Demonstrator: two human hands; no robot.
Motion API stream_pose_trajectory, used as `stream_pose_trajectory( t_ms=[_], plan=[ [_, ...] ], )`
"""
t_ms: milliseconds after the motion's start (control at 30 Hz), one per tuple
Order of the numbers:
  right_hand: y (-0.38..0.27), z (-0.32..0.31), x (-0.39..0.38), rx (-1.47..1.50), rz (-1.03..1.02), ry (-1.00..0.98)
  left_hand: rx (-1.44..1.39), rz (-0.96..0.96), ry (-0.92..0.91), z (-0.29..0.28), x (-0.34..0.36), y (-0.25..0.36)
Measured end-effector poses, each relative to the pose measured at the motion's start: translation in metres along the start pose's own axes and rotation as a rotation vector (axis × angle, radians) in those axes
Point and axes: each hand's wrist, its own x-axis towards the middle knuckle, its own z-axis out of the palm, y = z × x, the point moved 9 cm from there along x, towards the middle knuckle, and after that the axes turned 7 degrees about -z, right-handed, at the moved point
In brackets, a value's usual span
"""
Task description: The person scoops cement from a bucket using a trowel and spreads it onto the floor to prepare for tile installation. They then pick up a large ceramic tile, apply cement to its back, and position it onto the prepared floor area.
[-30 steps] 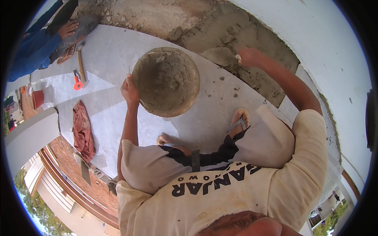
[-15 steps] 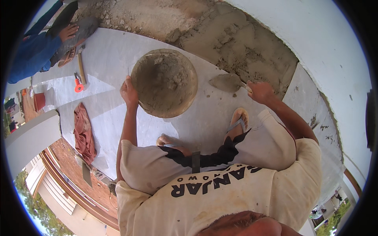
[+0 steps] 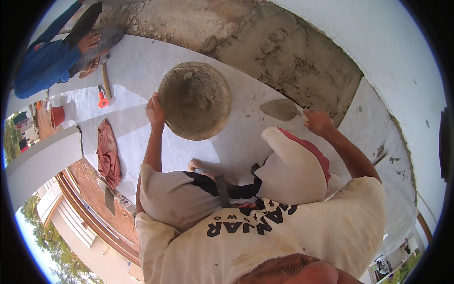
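A round bucket point(image 3: 226, 116) with grey wet mortar point(image 3: 194, 104) inside stands on the tiled floor in front of me. My left hand point(image 3: 155, 111) is closed at its left edge, and a thin wire-like piece sticks up above the fingers. Off to the right, my right hand point(image 3: 318, 122) is wrapped round the handle of a pointed trowel point(image 3: 280, 110). The trowel's mortar-smeared blade points left, over the tiles and apart from the bucket. Just beyond it lies a patch of wet mortar point(image 3: 283, 57), bordering the tiles.
At the upper left a person in blue sleeves point(image 3: 47, 66) sits near a hammer point(image 3: 105, 80) and an orange-handled tool point(image 3: 102, 100). A reddish cloth point(image 3: 109, 154) lies left of me. A white wall point(image 3: 397, 57) curves along the right, and a red bucket point(image 3: 56, 116) stands far left.
My right hand and the trowel have shifted slightly right and toward me. My right knee has swung inward, hiding the right foot. The left hand stays at the bucket's edge.
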Motion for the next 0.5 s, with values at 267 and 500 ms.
stream_pose_trajectory(
  t_ms=[267,500],
  plan=[
    [0.054,-0.095,0.103,0.244,0.162,0.287,0.111,-0.071,-0.034,-0.010,-0.006,-0.006],
    [0.045,-0.134,0.194,0.351,0.036,-0.063,0.038,-0.071,-0.022,0.001,-0.007,-0.010]
  ],
)
